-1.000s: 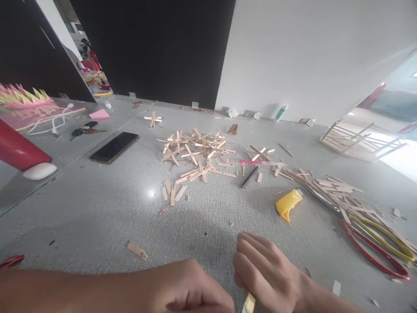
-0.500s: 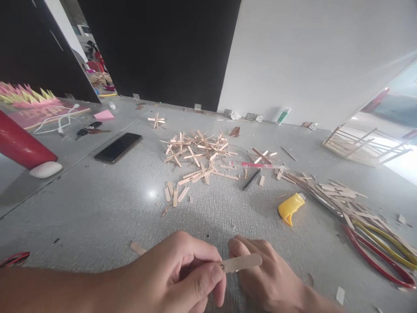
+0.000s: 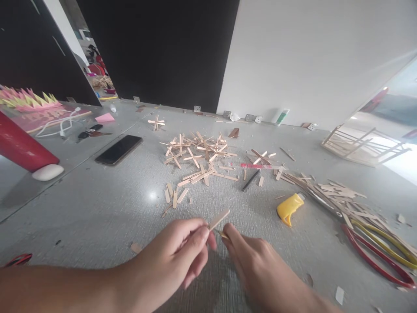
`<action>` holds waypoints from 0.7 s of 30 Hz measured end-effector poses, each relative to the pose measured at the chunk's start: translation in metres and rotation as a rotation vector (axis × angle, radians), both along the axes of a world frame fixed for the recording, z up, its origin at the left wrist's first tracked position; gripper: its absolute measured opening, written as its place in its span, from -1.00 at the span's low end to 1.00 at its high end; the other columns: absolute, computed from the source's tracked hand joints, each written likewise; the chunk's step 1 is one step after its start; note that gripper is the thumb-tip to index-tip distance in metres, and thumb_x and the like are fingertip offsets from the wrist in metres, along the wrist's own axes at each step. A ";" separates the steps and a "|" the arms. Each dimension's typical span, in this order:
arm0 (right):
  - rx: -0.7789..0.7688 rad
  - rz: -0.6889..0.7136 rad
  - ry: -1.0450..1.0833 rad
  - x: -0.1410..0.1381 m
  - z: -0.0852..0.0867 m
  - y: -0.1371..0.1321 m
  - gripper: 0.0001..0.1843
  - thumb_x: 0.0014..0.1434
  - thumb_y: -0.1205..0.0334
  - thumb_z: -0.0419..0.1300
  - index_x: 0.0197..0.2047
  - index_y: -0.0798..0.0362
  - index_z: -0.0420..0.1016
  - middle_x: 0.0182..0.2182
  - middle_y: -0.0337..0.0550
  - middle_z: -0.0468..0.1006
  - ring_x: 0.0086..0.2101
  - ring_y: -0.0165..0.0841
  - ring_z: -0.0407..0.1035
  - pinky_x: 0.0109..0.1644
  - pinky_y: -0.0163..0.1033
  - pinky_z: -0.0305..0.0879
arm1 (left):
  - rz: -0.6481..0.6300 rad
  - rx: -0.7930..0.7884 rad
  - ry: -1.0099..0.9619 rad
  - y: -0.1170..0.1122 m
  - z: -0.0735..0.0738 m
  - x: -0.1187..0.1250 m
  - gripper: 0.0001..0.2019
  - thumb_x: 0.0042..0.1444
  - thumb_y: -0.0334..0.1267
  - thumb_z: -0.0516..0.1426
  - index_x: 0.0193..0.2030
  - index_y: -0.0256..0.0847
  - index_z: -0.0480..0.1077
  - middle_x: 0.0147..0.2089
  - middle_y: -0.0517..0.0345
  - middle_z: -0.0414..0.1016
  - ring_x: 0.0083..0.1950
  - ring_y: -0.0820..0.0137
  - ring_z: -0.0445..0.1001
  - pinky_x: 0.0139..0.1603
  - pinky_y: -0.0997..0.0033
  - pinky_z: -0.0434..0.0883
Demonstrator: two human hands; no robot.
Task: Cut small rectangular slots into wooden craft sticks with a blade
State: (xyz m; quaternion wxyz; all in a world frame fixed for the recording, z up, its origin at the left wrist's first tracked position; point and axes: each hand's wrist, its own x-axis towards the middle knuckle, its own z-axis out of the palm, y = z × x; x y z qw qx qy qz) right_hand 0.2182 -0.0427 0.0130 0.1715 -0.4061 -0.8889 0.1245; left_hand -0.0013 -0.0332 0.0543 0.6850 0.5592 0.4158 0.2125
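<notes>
Between the thumb and fingers of my left hand (image 3: 187,250) is a wooden craft stick (image 3: 219,219), its end pointing up and to the right. My right hand (image 3: 256,256) is closed close beside it, around a small thin tool with a yellowish part (image 3: 223,235). Most of that tool is hidden by the fingers, so its kind is unclear. The tool's tip is near the lower end of the stick; whether they touch I cannot tell. Beyond both hands lie short cut stick pieces (image 3: 175,198) and a heap of crossed craft sticks (image 3: 203,150).
A yellow plastic tool (image 3: 289,209) lies right of my hands, near cutters with red and yellow handles (image 3: 378,258) and loose sticks (image 3: 342,195). A dark pencil-like rod (image 3: 251,180) is mid-table. Leftward are a phone (image 3: 119,150) and a red cylinder (image 3: 26,141).
Both hands have shifted slightly forward. The craft stick has swung from nearly level to slanting upward, and the tip of the small tool in my right hand now shows.
</notes>
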 end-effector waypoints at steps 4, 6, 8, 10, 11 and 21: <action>-0.057 -0.069 -0.044 0.004 0.013 0.000 -0.71 0.22 0.57 -0.08 -0.21 0.07 0.36 -0.49 -0.16 0.51 -0.57 -0.39 0.37 -0.54 -0.31 0.15 | -0.007 0.357 0.271 0.008 -0.007 0.000 -0.69 0.45 -0.02 -0.01 -0.29 -0.15 0.25 -0.47 0.37 0.19 -0.46 0.47 0.15 -0.42 0.42 0.11; -0.059 -0.100 0.019 0.004 0.019 -0.001 -0.73 0.25 0.53 -0.06 -0.16 0.07 0.38 -0.48 -0.16 0.52 -0.56 -0.38 0.39 -0.54 -0.31 0.18 | -0.048 0.495 0.327 0.011 -0.012 -0.001 -0.70 0.46 -0.08 -0.03 -0.31 -0.15 0.25 -0.50 0.38 0.15 -0.49 0.48 0.09 -0.44 0.40 0.07; -0.151 -0.136 0.119 0.002 0.026 -0.002 -0.75 0.31 0.44 -0.04 -0.03 0.06 0.35 -0.54 -0.28 0.45 -0.60 -0.41 0.34 -0.55 -0.32 0.19 | -0.051 0.519 0.321 0.013 -0.016 -0.002 -0.65 0.49 -0.11 -0.11 -0.31 -0.16 0.27 -0.52 0.38 0.13 -0.52 0.48 0.06 -0.46 0.39 0.06; -0.308 -0.157 0.237 -0.001 0.036 -0.001 -0.74 0.36 0.37 -0.02 0.09 0.03 0.27 -0.58 -0.40 0.37 -0.64 -0.45 0.29 -0.57 -0.36 0.19 | -0.001 0.452 0.284 0.015 -0.018 -0.003 -0.63 0.51 -0.09 -0.15 -0.25 -0.17 0.32 -0.52 0.37 0.14 -0.53 0.48 0.08 -0.47 0.40 0.07; -0.378 -0.163 0.295 -0.001 0.041 0.000 -0.71 0.37 0.34 -0.01 0.14 0.01 0.22 -0.56 -0.41 0.37 -0.63 -0.46 0.29 -0.58 -0.38 0.20 | 0.033 0.399 0.254 0.016 -0.018 -0.003 -0.63 0.51 -0.07 -0.15 -0.20 -0.18 0.35 -0.52 0.37 0.15 -0.53 0.48 0.09 -0.48 0.41 0.08; -0.211 -0.138 0.438 0.013 0.063 -0.008 -0.78 0.33 0.34 0.05 -0.01 -0.07 0.40 -0.43 -0.17 0.60 -0.62 -0.37 0.43 -0.70 -0.37 0.29 | 0.129 0.210 -0.027 0.014 -0.006 -0.009 -0.64 0.50 -0.03 -0.09 -0.15 -0.19 0.39 -0.52 0.37 0.23 -0.52 0.52 0.16 -0.47 0.50 0.19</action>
